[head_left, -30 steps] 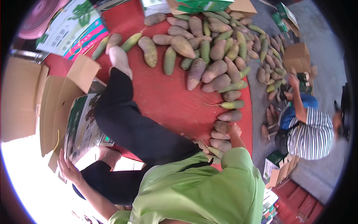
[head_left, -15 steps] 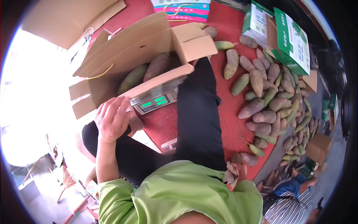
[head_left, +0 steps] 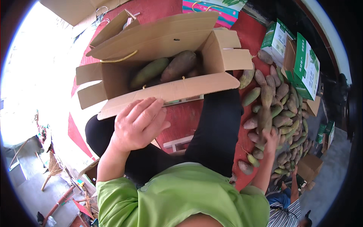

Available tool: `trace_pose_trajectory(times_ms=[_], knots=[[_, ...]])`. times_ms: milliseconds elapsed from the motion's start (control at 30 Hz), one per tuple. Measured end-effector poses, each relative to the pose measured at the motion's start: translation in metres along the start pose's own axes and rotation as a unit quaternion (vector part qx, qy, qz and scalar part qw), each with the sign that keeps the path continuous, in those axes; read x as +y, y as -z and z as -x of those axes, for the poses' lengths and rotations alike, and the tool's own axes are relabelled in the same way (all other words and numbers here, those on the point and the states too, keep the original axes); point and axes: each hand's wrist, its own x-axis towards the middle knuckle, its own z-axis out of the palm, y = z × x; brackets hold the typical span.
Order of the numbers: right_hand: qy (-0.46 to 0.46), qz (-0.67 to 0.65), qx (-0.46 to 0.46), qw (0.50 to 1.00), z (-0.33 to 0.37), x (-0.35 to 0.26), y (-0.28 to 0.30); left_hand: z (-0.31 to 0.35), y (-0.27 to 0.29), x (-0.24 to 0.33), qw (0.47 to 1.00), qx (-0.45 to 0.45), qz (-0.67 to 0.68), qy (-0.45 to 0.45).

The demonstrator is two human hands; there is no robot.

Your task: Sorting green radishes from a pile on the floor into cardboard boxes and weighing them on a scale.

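- Two bare hands in view, well apart.
- Right hand (head_left: 269,137): fingers clamped on the near end of a brownish root (head_left: 264,119), motion-blurred; it's over the edge of the root pile (head_left: 283,121), on the person's right.
- Left hand (head_left: 138,123): fingers nearly straight, close together, thumb apart, nothing seen in them; fingertips overlap the front flap (head_left: 196,85), contact can't be told.
- Cardboard box (head_left: 159,38): top flaps up, in front of the person; inside, a green root (head_left: 150,72) beside a purplish root (head_left: 180,65), others partly hidden.
- Handling, my judgement: hold looks end-heavy, so the far end may swing; gripping nearer the middle should steady it. Lift clear of neighbouring roots, no dragging. Left palm should press the flap outward lightly, without tipping the box.
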Motion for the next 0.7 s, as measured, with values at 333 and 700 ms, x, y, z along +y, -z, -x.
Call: trace_pose_trajectory(times_ms=[333,700], knots=[[0.386,0.132,-0.162,0.898,-0.019,-0.280,-0.123,-0.004,-0.005,-0.013,0.997,0.062,0.005,0.046],[0.441,0.481,-0.328,0.683,0.010,-0.334,-0.277,-0.007,-0.012,-0.018,0.995,0.080,0.031,0.049]])
